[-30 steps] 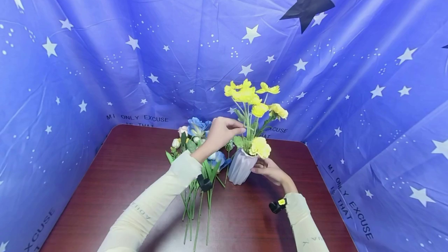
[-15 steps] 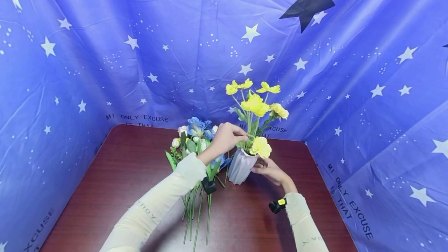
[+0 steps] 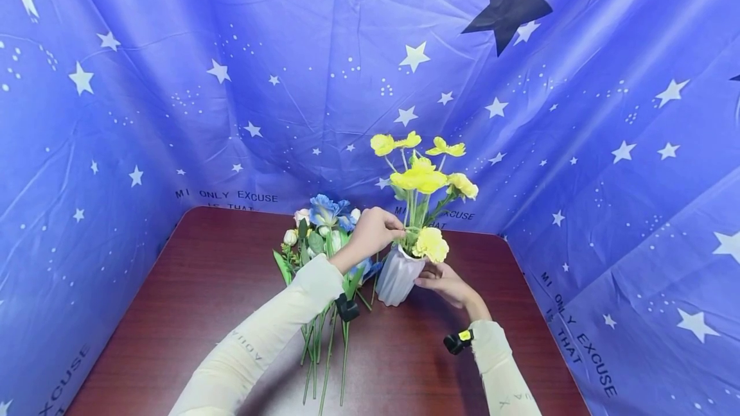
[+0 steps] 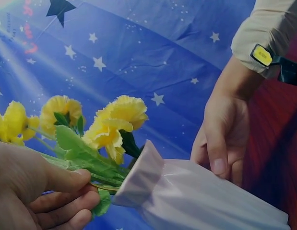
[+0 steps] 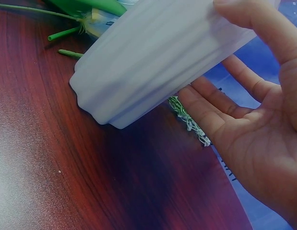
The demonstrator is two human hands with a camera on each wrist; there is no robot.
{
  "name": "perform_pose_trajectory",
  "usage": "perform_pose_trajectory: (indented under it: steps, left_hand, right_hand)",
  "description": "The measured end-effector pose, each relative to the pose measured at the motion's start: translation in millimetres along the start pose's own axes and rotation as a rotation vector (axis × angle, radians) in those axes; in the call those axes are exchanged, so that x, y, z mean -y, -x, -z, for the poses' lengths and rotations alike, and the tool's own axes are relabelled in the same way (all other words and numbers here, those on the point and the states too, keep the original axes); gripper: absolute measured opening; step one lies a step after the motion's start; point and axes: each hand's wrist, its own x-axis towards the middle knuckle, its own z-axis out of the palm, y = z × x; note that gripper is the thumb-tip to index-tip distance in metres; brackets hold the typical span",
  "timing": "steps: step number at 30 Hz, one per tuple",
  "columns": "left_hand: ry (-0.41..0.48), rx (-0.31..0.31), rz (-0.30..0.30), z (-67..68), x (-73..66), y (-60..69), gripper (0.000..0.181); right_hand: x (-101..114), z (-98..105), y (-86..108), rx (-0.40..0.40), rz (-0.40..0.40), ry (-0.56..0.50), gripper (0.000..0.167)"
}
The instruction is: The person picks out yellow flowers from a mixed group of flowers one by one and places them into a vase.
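Note:
A pale, ribbed vase [image 3: 400,276] stands upright on the table, with several yellow flowers [image 3: 419,176] rising out of it. One yellow bloom [image 3: 430,244] hangs low over its rim. Just above the mouth, my left hand [image 3: 373,234] pinches a thin green stem between thumb and fingers. In the left wrist view that stem [image 4: 105,187] runs from my fingertips into the vase mouth. My right hand [image 3: 448,284] holds the vase from the right, thumb on the near side and fingers behind. The right wrist view shows the vase's scalloped base [image 5: 98,108] on the tabletop.
Left of the vase lies a pile of flowers, with blue blooms [image 3: 326,210], white buds [image 3: 290,236] and long green stems [image 3: 315,352] pointing toward the front edge. The dark red table [image 3: 191,287] is enclosed by a blue star-printed cloth [image 3: 324,82].
My left hand has moved down and slightly right toward the vase mouth. The big yellow bloom in the middle has lowered along with it. My right hand stays on the vase.

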Motion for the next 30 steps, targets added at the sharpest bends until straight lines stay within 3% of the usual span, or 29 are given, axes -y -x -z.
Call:
perform_pose_trajectory:
  steps: [11,18,26,30]
  left_hand:
    - [0.021,-0.008,-0.019,-7.9,6.5,-2.4,0.007]
    - [0.043,-0.004,-0.020,-9.8,9.8,-2.9,0.011]
    - [0.078,-0.010,-0.039,-6.8,12.3,0.7,0.012]
    - [0.086,-0.013,-0.049,1.3,15.6,3.5,0.013]
  right_hand:
    - [-2.9,1.5,1.2,-0.015,-0.008,0.021,0.064]
    - [-1.6,2.0,2.4,0.016,0.018,0.020,0.063]
    - [-1.1,1.1,1.2,-0.007,-0.008,0.017,0.070]
    - [-0.8,0.4,0.3,-0.007,-0.011,0.017,0.069]
